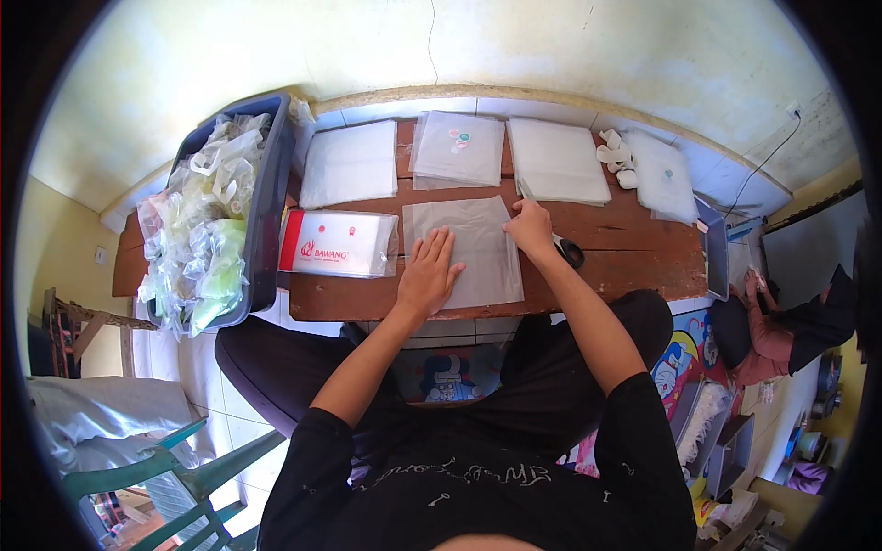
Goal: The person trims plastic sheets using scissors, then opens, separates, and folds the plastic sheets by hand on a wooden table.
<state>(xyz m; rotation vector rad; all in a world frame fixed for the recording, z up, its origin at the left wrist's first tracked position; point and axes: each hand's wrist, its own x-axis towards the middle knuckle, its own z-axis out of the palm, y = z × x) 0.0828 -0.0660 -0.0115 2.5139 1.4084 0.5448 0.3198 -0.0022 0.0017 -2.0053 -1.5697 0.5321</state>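
A clear plastic bag [487, 275] lies flat on the brown wooden table in front of me. My left hand [428, 272] rests on its left part, fingers stretched out and palm down. At the bag's upper right edge, my right hand [530, 228] is closed with the fingers curled in; what it pinches, if anything, is too small to make out. Beside my right wrist sits a dark round object [571, 252], partly covered by the forearm. Left of the bag lies a red and white pack marked BAWANG [338, 244].
Behind are stacks of clear bags, one left [349, 165], one with round stickers [459, 151], one right [559, 161]. A grey bin [280, 138] full of crumpled plastic stands left. White rolls [616, 156] lie near another bag stack [663, 179]. Another person [781, 335] sits right.
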